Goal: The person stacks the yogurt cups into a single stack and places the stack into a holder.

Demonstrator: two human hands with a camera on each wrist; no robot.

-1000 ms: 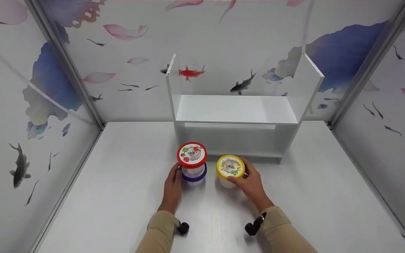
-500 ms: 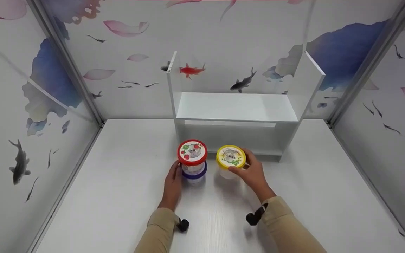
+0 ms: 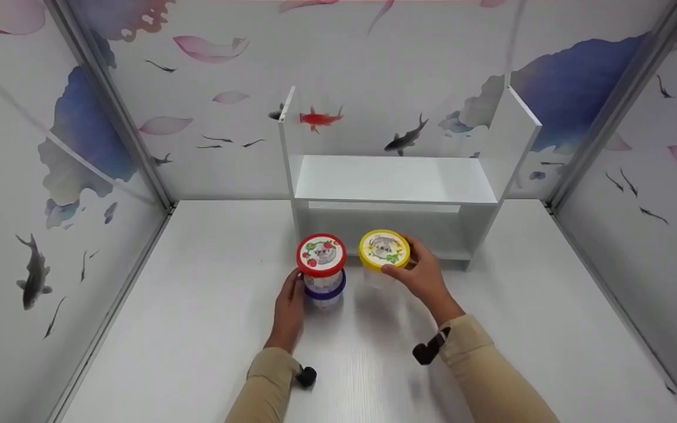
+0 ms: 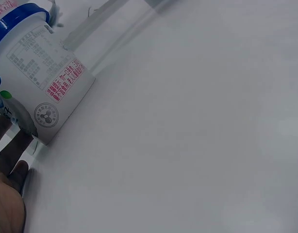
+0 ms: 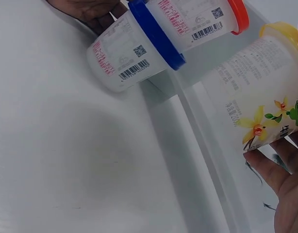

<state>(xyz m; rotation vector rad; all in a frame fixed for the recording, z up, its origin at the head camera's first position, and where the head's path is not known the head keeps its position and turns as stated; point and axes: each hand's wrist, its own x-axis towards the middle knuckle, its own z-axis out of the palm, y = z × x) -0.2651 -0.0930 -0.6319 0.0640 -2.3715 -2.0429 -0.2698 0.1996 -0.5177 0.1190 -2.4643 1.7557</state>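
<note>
A red-lidded tub (image 3: 322,255) stands stacked on a blue-lidded tub (image 3: 324,292), both upright on the table. My left hand (image 3: 287,311) rests against the left side of the lower tub; in the left wrist view its fingertips meet the tub wall (image 4: 47,73). My right hand (image 3: 425,276) grips a yellow-lidded tub (image 3: 384,249) round its side, the thumb near the lid's front edge. This tub is raised off the table, just right of the stack and apart from it. In the right wrist view its wall shows yellow flowers (image 5: 258,128).
A white shelf unit (image 3: 397,179) stands behind the tubs, with upright side panels and a lower compartment (image 3: 385,229). The white table (image 3: 209,282) runs up to patterned walls at the back (image 3: 221,158) and on both sides.
My right hand has lifted the yellow-lidded tub and carried it forward, towards the shelf, level with the red lid. The left hand and the two stacked tubs stay in place.
</note>
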